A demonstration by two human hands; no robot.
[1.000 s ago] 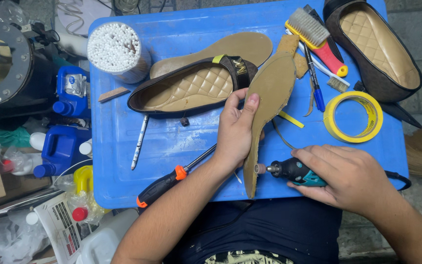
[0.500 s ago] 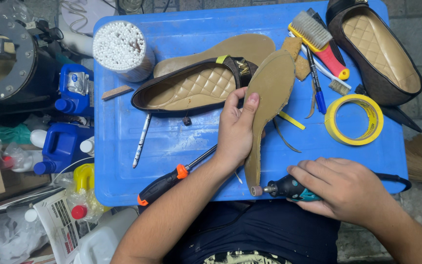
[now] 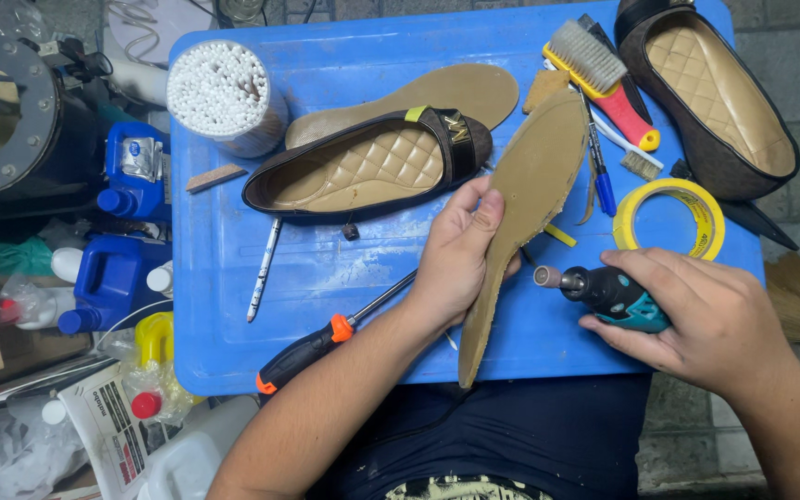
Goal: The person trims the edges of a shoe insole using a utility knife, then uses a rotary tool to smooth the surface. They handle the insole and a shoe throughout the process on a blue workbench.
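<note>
Insole board [image 3: 534,190], tan and shoe-shaped, stood on edge over the blue tray [image 3: 344,278], heel end hanging toward my lap. My left hand [image 3: 460,255] clamped it, thumb on the near face, fingers wrapped behind. My right hand [image 3: 696,319] closed round the small rotary tool [image 3: 604,294], its sanding drum just beside the board's right edge, not touching as far as I could tell. Judged best: bring the drum to the edge lightly, keep the board pinched close to the working spot so it did not flex, and keep my thumb clear of the drum. Quilted flat shoe [image 3: 363,167] lay beyond my left hand, yellow tape roll [image 3: 668,218] above the tool.
</note>
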